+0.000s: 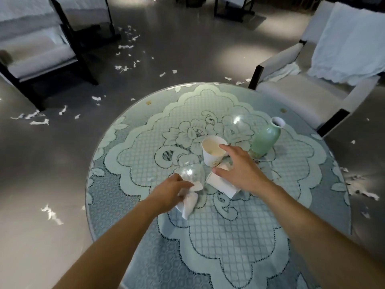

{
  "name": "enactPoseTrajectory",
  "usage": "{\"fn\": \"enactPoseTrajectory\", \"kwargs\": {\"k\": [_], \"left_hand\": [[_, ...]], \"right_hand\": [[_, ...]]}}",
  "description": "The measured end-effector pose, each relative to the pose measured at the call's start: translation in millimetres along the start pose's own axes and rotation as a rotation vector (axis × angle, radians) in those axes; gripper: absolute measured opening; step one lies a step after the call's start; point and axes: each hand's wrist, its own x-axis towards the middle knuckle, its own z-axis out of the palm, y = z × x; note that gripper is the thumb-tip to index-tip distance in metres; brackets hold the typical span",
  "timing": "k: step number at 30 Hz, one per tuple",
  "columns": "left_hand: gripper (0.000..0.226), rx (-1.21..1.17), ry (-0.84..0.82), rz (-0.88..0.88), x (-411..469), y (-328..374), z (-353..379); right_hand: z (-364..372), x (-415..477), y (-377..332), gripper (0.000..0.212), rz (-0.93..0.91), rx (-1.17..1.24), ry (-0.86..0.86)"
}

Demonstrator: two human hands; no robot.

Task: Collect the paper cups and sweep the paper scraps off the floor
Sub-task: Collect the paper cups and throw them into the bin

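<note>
Way out left of your left hand, paper scraps (39, 119) are all over the floor, so I'd say sweeping hasn't started. Your left hand (173, 190) is curled round a crushed cup (189, 202). My guess is it's squashed flat so it's easier to carry. Just right of that, the upright cup (213, 152) sits at your right fingertips and a tipped cup (220, 184) lies on its side under the palm. Your right hand (239, 170) is spread loose and gripping nothing, with the index finger at the upright cup's rim. Mind the green vase (265, 138) just past that hand.
</note>
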Motion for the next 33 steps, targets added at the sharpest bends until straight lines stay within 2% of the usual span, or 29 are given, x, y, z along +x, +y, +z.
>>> {"fn": "enactPoseTrajectory", "kwargs": {"k": [6, 11, 14, 17, 20, 22, 24, 25, 26, 28, 30, 33], "left_hand": [[0.039, -0.164, 0.212, 0.000, 0, -9, -17], [0.032, -0.170, 0.381, -0.025, 13, -12, -62], [0.034, -0.191, 0.469, 0.021, 31, 2, -86], [0.038, -0.256, 0.467, 0.036, 52, 22, -97], [0.045, -0.151, 0.430, 0.117, 64, 38, -98], [0.031, -0.138, 0.407, 0.123, 66, 43, -96], [0.015, 0.037, 0.380, 0.104, 68, 41, -90], [0.015, 0.177, 0.353, 0.102, 70, 38, -86], [0.020, 0.290, 0.312, 0.098, 71, 36, -82], [0.034, 0.334, 0.232, 0.058, 72, 33, -78], [0.043, 0.201, 0.219, 0.025, 71, 32, -77], [0.039, -0.261, 0.403, -0.012, 65, 30, -77]], "right_hand": [[5, 14, -5, 0.078, 0.038, 0.012, 0.014], [6, 36, -7, 0.091, 0.112, 0.064, 0.059], [11, 46, -10, 0.093, 0.107, 0.105, 0.019], [20, 52, -17, 0.097, 0.090, 0.206, -0.018], [30, 55, -20, 0.101, 0.077, 0.252, -0.047], [31, 54, -18, 0.109, 0.098, 0.295, -0.031], [28, 53, -15, 0.115, 0.089, 0.355, -0.008], [27, 52, -13, 0.115, 0.075, 0.376, -0.005], [26, 51, -12, 0.114, 0.060, 0.385, -0.004], [24, 51, -9, 0.109, 0.031, 0.363, -0.001], [23, 51, -6, 0.104, 0.015, 0.316, -0.001], [22, 51, -4, 0.090, 0.003, 0.268, 0.006]]}}
